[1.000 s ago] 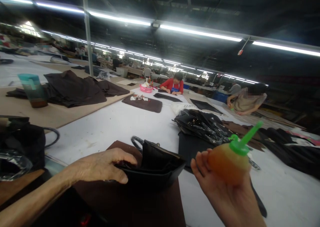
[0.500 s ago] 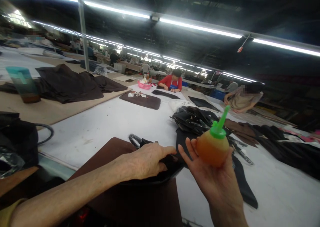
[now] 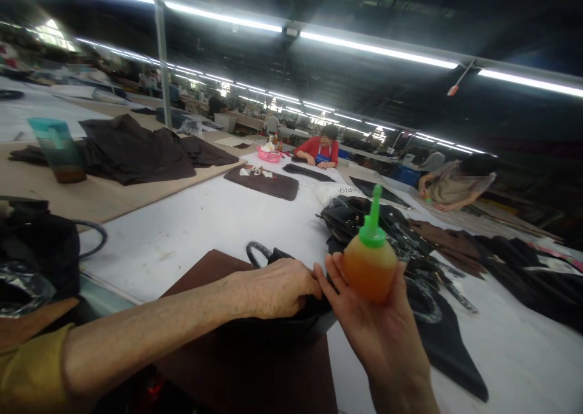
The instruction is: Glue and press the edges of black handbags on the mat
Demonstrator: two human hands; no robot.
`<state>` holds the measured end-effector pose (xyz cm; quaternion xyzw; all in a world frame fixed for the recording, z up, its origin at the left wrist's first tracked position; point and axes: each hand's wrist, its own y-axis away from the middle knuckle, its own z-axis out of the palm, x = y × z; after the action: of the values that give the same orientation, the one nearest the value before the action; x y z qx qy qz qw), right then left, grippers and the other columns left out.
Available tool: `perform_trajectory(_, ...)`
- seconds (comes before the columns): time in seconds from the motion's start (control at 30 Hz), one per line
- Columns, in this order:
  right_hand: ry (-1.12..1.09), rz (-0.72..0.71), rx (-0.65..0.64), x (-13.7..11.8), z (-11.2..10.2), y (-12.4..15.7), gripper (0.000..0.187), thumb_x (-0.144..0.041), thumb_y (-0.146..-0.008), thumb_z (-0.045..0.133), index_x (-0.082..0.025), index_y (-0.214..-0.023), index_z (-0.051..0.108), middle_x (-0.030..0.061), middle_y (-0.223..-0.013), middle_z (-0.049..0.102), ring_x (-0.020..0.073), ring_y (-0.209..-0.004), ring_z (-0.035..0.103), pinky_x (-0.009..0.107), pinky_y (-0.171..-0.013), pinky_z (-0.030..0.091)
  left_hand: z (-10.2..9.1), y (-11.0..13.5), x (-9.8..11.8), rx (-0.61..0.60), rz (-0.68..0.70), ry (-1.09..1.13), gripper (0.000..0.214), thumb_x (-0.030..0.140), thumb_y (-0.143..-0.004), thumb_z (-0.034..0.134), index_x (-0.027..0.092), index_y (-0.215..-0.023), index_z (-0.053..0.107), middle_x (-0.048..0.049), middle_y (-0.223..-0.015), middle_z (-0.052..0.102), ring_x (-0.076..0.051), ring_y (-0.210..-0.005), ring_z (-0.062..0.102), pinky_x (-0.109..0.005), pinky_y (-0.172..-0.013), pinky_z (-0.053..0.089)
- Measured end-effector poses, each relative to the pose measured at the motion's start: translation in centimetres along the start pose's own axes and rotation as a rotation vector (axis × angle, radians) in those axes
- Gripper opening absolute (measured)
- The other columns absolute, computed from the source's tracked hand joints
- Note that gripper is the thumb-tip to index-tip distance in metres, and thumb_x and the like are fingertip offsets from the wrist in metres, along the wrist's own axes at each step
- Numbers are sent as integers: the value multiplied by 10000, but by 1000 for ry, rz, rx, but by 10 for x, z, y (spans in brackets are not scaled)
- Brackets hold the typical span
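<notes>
In my right hand (image 3: 373, 323) rests a round squeeze bottle (image 3: 370, 265) of orange-brown liquid, its green nozzle pointing up; thumb and palm cradle it while the other fingers reach toward my left hand. My left hand (image 3: 277, 289) is closed at the upper edge of a black bag (image 3: 282, 329), its fingertips pinching there and partly hidden. A handle wrapped in clear plastic (image 3: 257, 253) rises behind that hand. Beneath the bag lies a dark brown sheet (image 3: 200, 280).
Black bag parts in plastic (image 3: 355, 217) and a flat black piece (image 3: 446, 347) lie to the right. A brown panel (image 3: 268, 186) with small scraps is farther back. At left stand a teal-lidded jug (image 3: 57, 153) and another black bag (image 3: 40, 244). Two co-workers lean over tables beyond.
My right hand has brought the bottle left, closer to my left hand, and the nozzle is now more upright. My left fingers have closed further on the bag's edge. The view shifted slightly.
</notes>
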<state>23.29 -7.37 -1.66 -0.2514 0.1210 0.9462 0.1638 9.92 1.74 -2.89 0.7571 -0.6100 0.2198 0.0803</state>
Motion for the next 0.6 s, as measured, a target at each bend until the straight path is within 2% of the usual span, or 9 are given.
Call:
perform_trajectory(0.07, 37, 0, 15, 0, 0, -5, 455, -489, -767, 683, -102, -1001, 630, 174, -1007, 604, 344, -1082, 512, 542, -875, 449, -9, 13, -3, 25, -59, -69, 223, 60, -671, 481, 208, -741, 632, -41, -771, 658, -197, -750, 603, -273, -678, 433)
perform_trajectory(0.1, 57, -19, 20, -1, -1, -8, 449, -473, -764, 693, -108, -1015, 624, 174, -1025, 598, 362, -1089, 503, 569, -865, 446, -16, 24, -6, 47, -131, -91, 213, 68, -663, 479, 210, -705, 632, -37, -733, 652, -192, -715, 597, -274, -656, 425)
perform_trajectory(0.23, 123, -97, 56, -9, -3, -16, 473, -440, -761, 709, -137, -1103, 588, 178, -1146, 548, 405, -1089, 492, 650, -822, 432, -47, 85, -30, 145, -620, -95, 176, 103, -600, 465, 208, -594, 607, -11, -575, 580, -162, -564, 516, -268, -534, 349)
perform_trajectory(0.33, 181, -69, 46, -9, -3, -18, 568, -459, -743, 719, -100, -1151, 555, 219, -1205, 508, 418, -1082, 492, 639, -812, 446, -51, 123, -51, 129, -837, -105, 95, 165, -574, 483, 200, -555, 570, 4, -523, 524, -153, -517, 451, -265, -496, 290)
perform_trajectory(0.4, 222, -43, 1, -6, -1, -17, 609, -472, -735, 721, -84, -1169, 540, 231, -1231, 489, 417, -1092, 485, 614, -821, 456, -38, 134, -63, 111, -889, -79, 96, 176, -564, 475, 198, -561, 569, 0, -535, 530, -162, -530, 460, -264, -493, 278)
perform_trajectory(0.5, 267, -45, -54, -1, 2, -16, 586, -468, -750, 711, -106, -1176, 534, 209, -1243, 486, 401, -1116, 470, 581, -834, 465, -16, 132, -78, 110, -871, -6, 167, 144, -552, 443, 198, -600, 594, -3, -580, 567, -168, -578, 507, -256, -515, 296)
perform_trajectory(0.53, 276, -54, -61, 1, 3, -16, 580, -469, -752, 709, -112, -1174, 534, 203, -1233, 494, 398, -1117, 470, 575, -833, 468, -15, 129, -81, 124, -860, 8, 187, 134, -553, 440, 196, -617, 604, -6, -603, 583, -169, -603, 523, -253, -531, 313)
perform_trajectory(0.6, 281, -64, -69, 2, 4, -18, 584, -472, -748, 712, -114, -1172, 531, 198, -1209, 509, 398, -1110, 477, 571, -827, 473, -24, 123, -79, 171, -841, 34, 213, 141, -573, 464, 189, -696, 631, -17, -687, 620, -177, -667, 549, -247, -572, 355)
